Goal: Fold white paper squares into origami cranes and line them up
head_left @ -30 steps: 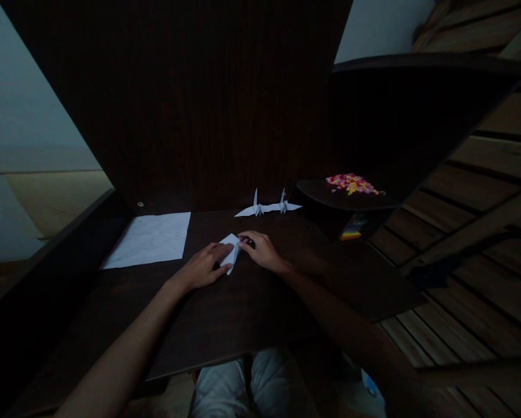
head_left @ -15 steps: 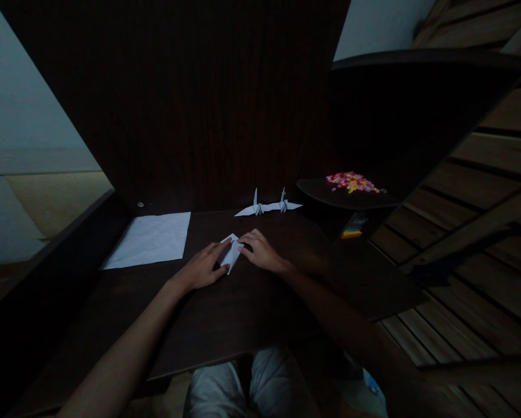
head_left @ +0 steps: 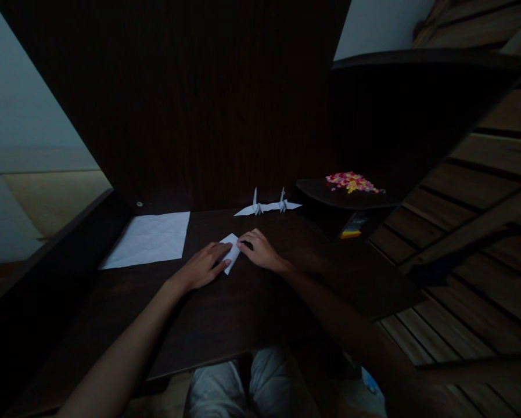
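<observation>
At far left, the desk point(head_left: 199, 325) is bounded by a raised side board point(head_left: 55, 273), and close inside that board a white sheet point(head_left: 149, 241) is laid, its right edge parted from the left hand by a strip of dark wood. The left hand point(head_left: 204, 266) is spread, fingers extended, and the folded paper point(head_left: 233, 254) is held down under its fingertips, mid-desk, well back from the front edge. And here, at the paper's upper right edge, the right hand point(head_left: 260, 251) is brought in with bent fingers; whether the paper is pinched there cannot be told. Behind both hands, near the back panel point(head_left: 208, 116), two white folded figures point(head_left: 247, 212) are stood end to end, a narrow band of wood left between them and the paper. Farther right, room at the back is bordered by a curved shelf point(head_left: 315, 193), on which pink and yellow bits point(head_left: 354, 183) are heaped.
</observation>
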Available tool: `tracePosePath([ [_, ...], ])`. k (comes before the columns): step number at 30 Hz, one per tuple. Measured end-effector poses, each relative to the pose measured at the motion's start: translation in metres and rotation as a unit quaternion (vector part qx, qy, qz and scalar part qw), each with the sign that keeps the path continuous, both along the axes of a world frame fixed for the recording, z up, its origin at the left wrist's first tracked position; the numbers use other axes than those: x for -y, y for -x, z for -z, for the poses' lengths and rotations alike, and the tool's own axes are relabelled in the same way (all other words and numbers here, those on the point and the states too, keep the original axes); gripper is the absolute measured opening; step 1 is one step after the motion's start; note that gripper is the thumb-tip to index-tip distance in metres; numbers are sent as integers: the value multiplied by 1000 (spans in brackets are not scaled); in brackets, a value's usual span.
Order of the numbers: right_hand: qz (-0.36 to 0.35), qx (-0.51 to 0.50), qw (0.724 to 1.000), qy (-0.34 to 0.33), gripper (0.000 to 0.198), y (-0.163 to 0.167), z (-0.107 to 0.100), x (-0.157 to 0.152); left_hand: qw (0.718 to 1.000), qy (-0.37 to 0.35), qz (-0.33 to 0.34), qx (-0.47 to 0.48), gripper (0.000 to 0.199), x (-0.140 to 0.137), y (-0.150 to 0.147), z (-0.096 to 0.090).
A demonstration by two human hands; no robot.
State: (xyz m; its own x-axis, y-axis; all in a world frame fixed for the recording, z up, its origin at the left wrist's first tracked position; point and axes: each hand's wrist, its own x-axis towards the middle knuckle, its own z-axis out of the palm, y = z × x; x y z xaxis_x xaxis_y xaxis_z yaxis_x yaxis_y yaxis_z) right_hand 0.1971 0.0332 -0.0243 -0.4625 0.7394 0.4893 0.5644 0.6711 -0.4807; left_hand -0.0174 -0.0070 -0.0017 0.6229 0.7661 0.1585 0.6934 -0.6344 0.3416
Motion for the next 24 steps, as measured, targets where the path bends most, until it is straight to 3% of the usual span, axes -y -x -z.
tracePosePath([
  [10,19,-15,999,22,30,0,-6,1,1000,-17,-5,1,53,-2,1,3],
  [15,32,-28,999,15,16,-3,-5,-2,1000,-20,9,0,53,-1,0,2],
  [24,-2,60,998,-10,24,-4,-3,4,999,-30,11,-22,47,-3,1,6],
])
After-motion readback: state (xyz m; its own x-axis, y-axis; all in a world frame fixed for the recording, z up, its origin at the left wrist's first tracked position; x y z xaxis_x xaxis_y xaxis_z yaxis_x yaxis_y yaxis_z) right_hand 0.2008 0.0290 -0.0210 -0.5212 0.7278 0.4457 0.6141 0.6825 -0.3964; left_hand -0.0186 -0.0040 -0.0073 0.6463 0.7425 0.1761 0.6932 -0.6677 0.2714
